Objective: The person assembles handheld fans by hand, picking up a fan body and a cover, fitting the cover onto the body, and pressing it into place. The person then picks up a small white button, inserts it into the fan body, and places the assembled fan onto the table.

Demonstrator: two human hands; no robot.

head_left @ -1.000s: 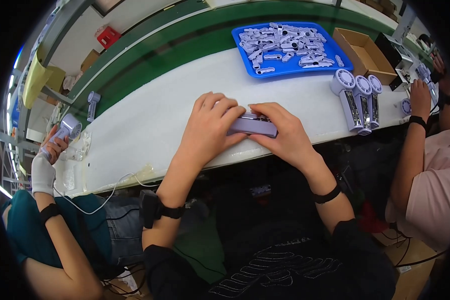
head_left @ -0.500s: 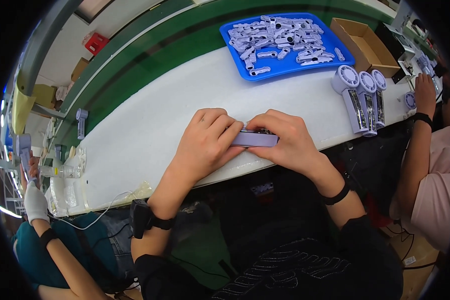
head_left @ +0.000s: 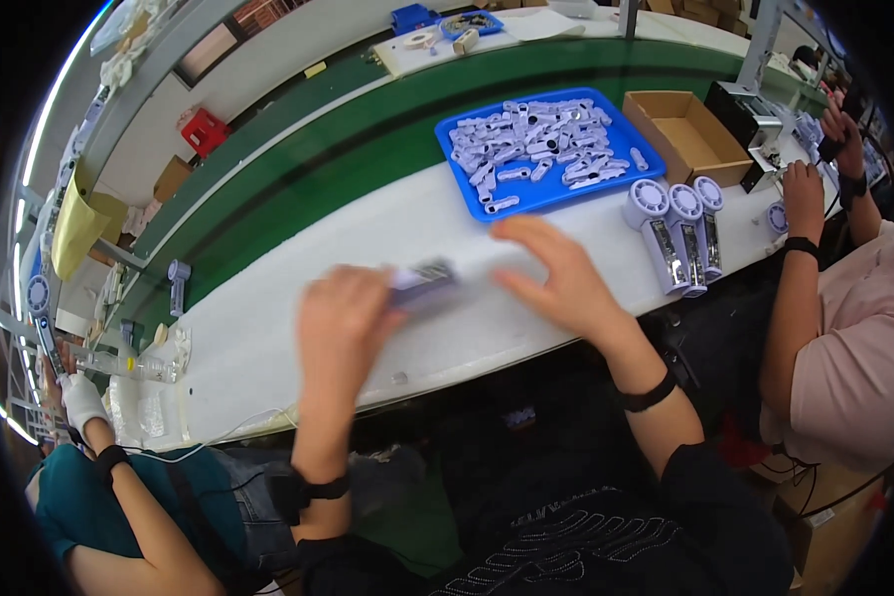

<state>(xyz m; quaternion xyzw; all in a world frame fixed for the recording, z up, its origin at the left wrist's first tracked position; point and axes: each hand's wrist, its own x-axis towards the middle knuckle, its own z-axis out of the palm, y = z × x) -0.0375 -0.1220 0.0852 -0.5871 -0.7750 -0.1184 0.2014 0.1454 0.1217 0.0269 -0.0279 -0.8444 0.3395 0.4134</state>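
Observation:
My left hand (head_left: 346,316) is closed around one end of a lavender handheld fan (head_left: 427,286), above the white table mat. Motion smears both; the open handle with dark inner parts points right, while the head end is hidden by my fingers. Held apart from it, my right hand (head_left: 564,278) has thumb and fingers spread with nothing between them. To its right, three lavender handheld fans (head_left: 685,204) lie side by side, their handles open and circuit parts exposed. Beyond my right hand is a blue tray (head_left: 479,207) heaped with lavender handle covers (head_left: 531,139).
An open cardboard box (head_left: 687,129) stands right of the tray, beside a black and metal device (head_left: 755,124). Another fan (head_left: 178,283) lies at left on the green belt (head_left: 298,164). Co-workers sit on both sides; one's gloved hand (head_left: 84,400) is at far left.
My hands have come apart. My left hand has moved left with the fan, and my right hand has let go of it and opened. The view has shifted, showing more of the far side.

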